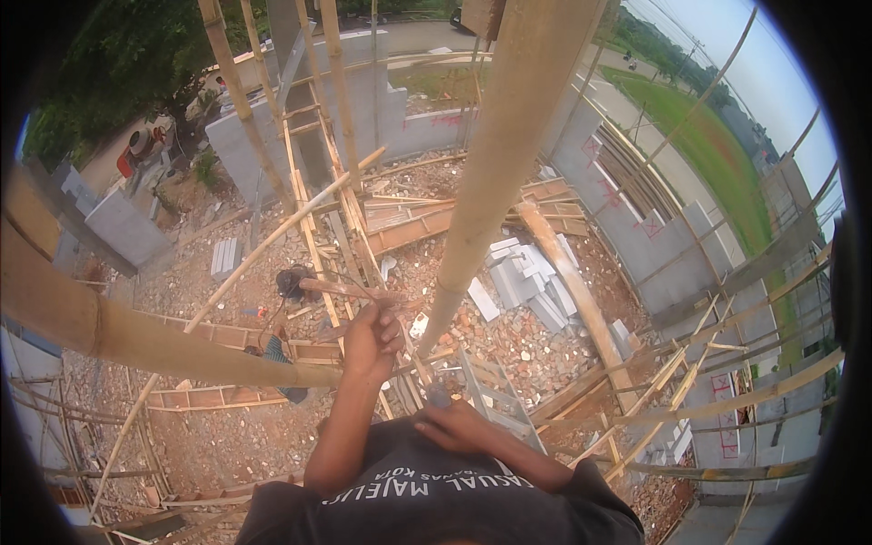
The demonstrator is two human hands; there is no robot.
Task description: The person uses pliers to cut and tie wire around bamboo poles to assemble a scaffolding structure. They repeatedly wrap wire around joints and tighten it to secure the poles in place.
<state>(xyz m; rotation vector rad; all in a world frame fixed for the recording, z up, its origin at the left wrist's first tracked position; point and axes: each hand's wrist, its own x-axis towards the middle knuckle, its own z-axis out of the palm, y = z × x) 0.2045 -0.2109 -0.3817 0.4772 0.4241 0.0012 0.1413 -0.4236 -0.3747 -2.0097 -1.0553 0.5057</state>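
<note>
My left hand (374, 347) is raised in front of my chest, its fingers curled closed. Just beyond its fingertips is a brown wooden stick (350, 289), partly blurred. A dark lump (292, 282) shows at the stick's left end; I cannot tell whether they are joined, or whether the hand holds the stick. Lower and nearer my shirt, my right hand (452, 425) is closed beside a small grey rounded thing (439, 398). What its fingers hold is hidden. A thick upright bamboo pole (495, 173) rises beyond my hands. Another bamboo pole (173, 343) runs from the left toward my left forearm.
Far below, broken brick rubble (463, 331) covers the ground. Pale blocks (531, 277) lie piled by a long timber beam (572, 291). Wooden formwork (413, 232), grey block walls (627, 213) and thinner scaffold poles (282, 236) stand around. An orange mixer (136, 150) is far left.
</note>
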